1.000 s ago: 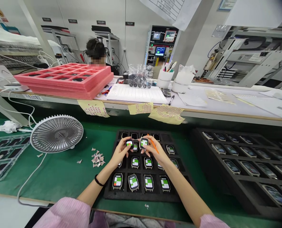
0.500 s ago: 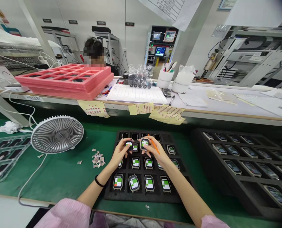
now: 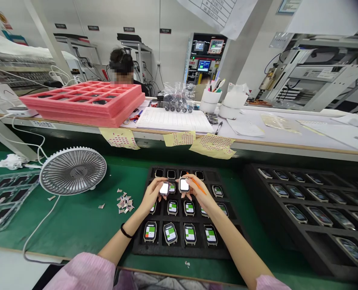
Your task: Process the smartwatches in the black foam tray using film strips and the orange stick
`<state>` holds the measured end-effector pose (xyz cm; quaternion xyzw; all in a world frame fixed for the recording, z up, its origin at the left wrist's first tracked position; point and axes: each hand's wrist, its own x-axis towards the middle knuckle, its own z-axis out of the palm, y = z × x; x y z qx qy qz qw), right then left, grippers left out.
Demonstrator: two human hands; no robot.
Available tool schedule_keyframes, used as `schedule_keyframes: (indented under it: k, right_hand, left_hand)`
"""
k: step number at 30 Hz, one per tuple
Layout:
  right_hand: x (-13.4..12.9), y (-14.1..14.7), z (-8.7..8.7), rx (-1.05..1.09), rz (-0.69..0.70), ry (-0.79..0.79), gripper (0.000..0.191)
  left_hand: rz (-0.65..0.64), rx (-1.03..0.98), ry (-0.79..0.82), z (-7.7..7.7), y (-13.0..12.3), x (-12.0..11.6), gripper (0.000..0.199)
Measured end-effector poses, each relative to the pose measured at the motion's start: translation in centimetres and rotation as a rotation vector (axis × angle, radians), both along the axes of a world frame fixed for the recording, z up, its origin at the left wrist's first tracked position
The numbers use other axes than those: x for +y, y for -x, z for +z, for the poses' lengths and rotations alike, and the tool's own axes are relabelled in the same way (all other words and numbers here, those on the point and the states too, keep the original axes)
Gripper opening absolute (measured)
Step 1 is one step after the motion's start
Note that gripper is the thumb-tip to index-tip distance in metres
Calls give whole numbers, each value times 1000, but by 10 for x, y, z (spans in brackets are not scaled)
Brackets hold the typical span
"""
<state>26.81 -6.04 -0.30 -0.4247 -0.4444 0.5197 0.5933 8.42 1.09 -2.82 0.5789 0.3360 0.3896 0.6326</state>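
Note:
My left hand (image 3: 152,196) grips a smartwatch (image 3: 164,188) whose screen glows plain white. Another watch (image 3: 184,184), also lit white, is held in my right hand (image 3: 197,191), and an orange stick-like tool (image 3: 199,186) lies along that hand's fingers. Both hands are above the back part of a black foam tray (image 3: 181,250). In its slots sit several watches, many with green and white screens, such as the one at the front left (image 3: 150,231). The back row's screens are dark. My forearms and hands hide some slots.
A round grey fan (image 3: 73,171) stands left, beside small scraps (image 3: 125,202). More watches fill a black tray (image 3: 307,237) at right. The shelf ahead carries a pink foam tray (image 3: 118,114), papers (image 3: 175,120) and a pen cup (image 3: 209,100). A person (image 3: 122,62) is beyond it.
Both held watches' screens have turned from green and white to plain white. The hands have barely moved, and the person beyond the shelf has shifted slightly right.

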Motion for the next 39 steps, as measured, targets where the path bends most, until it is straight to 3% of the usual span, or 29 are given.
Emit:
schedule_keyframes:
  k: [12, 19, 26, 39]
  right_hand:
    - [0, 0, 2, -3, 30, 29, 40]
    - [-1, 1, 5, 11, -36, 32, 25]
    - [-3, -1, 6, -61, -95, 89, 22]
    - [0, 0, 2, -62, 49, 15, 40]
  left_hand:
    - [-48, -22, -51, -4, -2, 1, 52]
    - [8, -1, 9, 0, 0, 1, 41]
    - [-27, 38, 68, 7, 0, -4, 35]
    - [-116, -28, -94, -1, -1, -1, 49]
